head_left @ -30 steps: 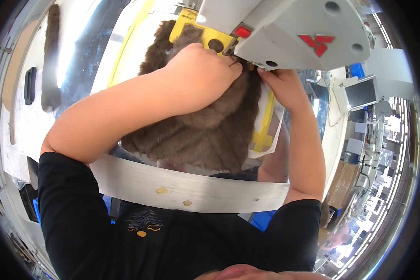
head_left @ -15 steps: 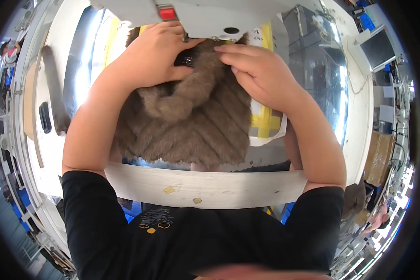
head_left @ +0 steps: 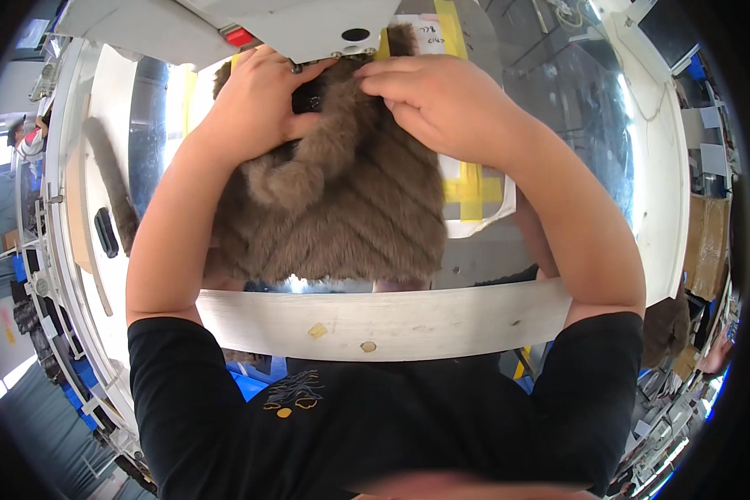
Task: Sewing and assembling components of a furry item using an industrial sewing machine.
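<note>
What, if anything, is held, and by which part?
The left hand lies spread on the fur, the right hand touches it, both on the part by the machine; whether the right pinches it cannot be told.

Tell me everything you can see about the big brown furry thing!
The furry piece is brown and soft-looking, with darker slanting lines and a shaggy lower edge. It lies spread out, a fluffy band curving over its upper part, beside a dark, shiny patch. The pale machine head hides some of its top. The left hand and right hand both touch it near there, and yellow-taped white paper shows beside its right edge.
</note>
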A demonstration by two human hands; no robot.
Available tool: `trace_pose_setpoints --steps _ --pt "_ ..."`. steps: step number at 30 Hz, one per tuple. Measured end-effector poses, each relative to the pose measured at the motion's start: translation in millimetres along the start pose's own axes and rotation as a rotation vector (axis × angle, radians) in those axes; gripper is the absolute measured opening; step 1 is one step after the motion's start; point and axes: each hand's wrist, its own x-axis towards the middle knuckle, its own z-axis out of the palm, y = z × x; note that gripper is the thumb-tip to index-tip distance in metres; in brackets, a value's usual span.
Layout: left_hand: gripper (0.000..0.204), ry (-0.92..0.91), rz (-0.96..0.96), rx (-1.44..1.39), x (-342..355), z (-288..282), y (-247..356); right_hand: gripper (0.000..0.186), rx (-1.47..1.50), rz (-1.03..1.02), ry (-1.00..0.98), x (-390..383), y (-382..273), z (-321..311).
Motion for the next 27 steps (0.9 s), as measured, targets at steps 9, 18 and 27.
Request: trace_pose_setpoints --steps 9,18,27 --pt "0.074 -0.050 -0.055 -0.091 -2 -5 7 0.027 0.062 0.048 -0.045 -2 -8 -5" --pt "0.075 -0.015 -0.034 -0.182 -7 -7 18 0.026 0.049 0.037 -0.115 -3 -14 -9" --pt "0.077 -0.018 -0.001 -0.223 -11 -11 28 0.025 0.068 0.040 -0.193 1 -19 -19"
